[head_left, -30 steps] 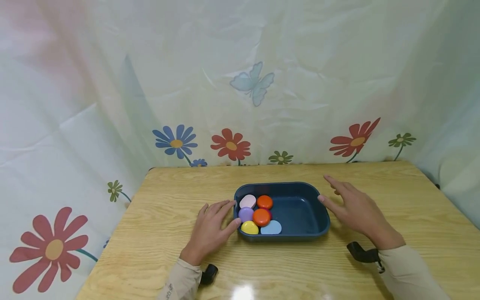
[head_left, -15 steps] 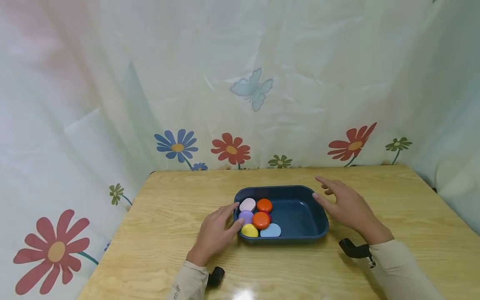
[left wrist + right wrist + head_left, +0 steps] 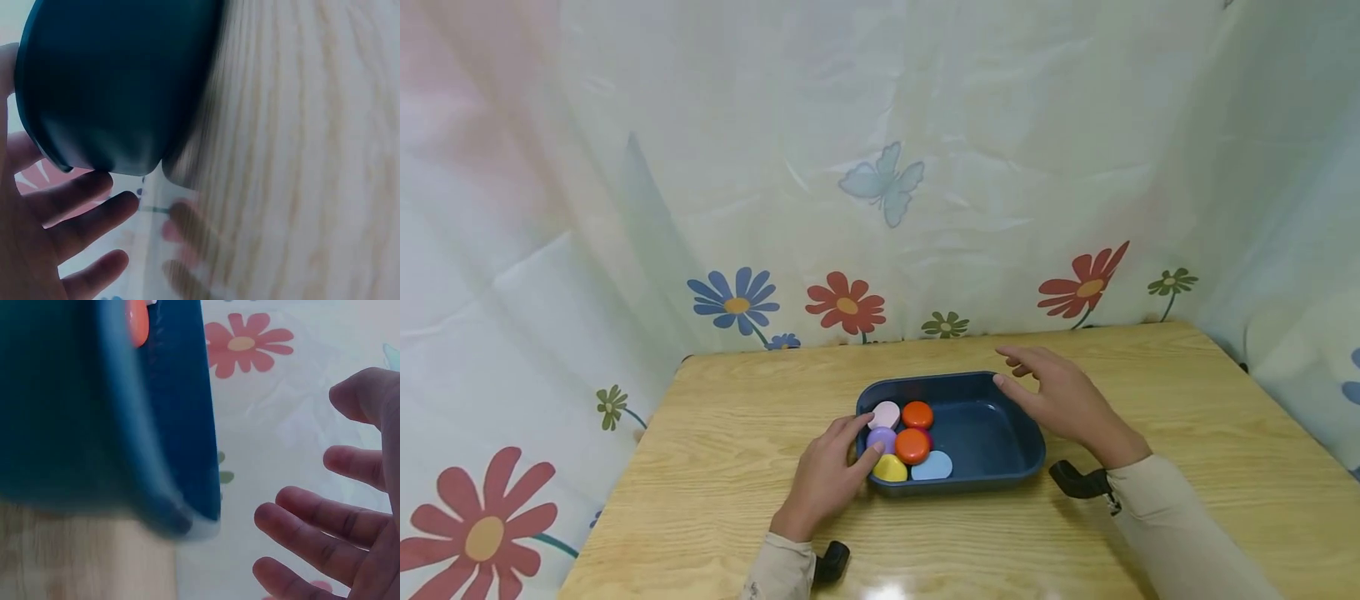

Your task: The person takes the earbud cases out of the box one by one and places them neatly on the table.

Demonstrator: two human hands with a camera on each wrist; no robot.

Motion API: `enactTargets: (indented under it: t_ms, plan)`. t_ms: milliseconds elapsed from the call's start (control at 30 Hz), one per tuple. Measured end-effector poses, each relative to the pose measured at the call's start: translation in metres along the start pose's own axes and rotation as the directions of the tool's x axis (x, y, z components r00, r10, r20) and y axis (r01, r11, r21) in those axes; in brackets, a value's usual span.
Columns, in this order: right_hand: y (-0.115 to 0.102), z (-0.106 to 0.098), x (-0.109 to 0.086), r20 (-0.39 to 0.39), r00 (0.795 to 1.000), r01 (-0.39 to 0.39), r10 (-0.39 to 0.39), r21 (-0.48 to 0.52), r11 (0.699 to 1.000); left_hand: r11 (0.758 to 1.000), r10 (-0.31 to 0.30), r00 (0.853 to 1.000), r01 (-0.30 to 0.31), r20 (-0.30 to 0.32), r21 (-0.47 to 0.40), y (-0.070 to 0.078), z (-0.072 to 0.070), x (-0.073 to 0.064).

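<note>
A dark blue rectangular tray (image 3: 992, 479) sits on the wooden table in the head view. At its left end lie several smooth rounded pieces: a pale pink one (image 3: 885, 414), a purple one (image 3: 880, 438), a yellow one (image 3: 890, 469), a light blue one (image 3: 932, 466) and two orange ones, the nearer (image 3: 912, 446) partly covering a dark red one. My left hand (image 3: 825, 475) is at the tray's left end, thumb and forefinger reaching over the rim, other fingers spread along the outside wall (image 3: 112, 94). My right hand (image 3: 1063, 400) hovers by the back right corner, fingers apart, holding nothing.
The wooden table (image 3: 737, 400) extends around the tray on all sides. A flower-printed curtain (image 3: 1000, 208) hangs behind its back edge and down both sides. Black wrist-worn devices (image 3: 1078, 480) sit at both cuffs.
My right hand has shifted left, closer to the tray's back right corner. My left thumb and forefinger now reach further over the left rim. The pieces keep their places in the tray.
</note>
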State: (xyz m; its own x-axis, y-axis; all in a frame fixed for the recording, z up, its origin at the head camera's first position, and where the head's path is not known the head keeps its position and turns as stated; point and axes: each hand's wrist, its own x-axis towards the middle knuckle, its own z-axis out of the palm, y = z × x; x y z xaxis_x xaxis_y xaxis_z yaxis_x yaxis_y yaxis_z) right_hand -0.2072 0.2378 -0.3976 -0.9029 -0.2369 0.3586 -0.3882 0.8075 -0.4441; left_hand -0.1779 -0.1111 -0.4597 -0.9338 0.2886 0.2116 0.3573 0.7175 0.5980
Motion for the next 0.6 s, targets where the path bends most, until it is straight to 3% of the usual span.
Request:
enactTargets:
  t_ms: [200, 367, 600]
  plan:
    - [-0.010, 0.005, 0.008, 0.037, 0.998, 0.045, -0.048, 0.063, 0.997, 1.000, 0.024, 1.000, -0.024, 0.000, -0.016, -0.001, 0.002, -0.001]
    - [-0.018, 0.005, 0.012, 0.082, 0.995, 0.035, -0.049, 0.170, 0.985, 0.997, 0.010, 1.000, -0.008, 0.030, -0.079, -0.003, 0.002, -0.001]
    - [-0.022, 0.008, 0.019, 0.141, 0.988, 0.025, -0.059, 0.234, 0.972, 0.993, -0.001, 0.999, 0.006, 0.040, -0.120, -0.005, 0.004, 0.001]
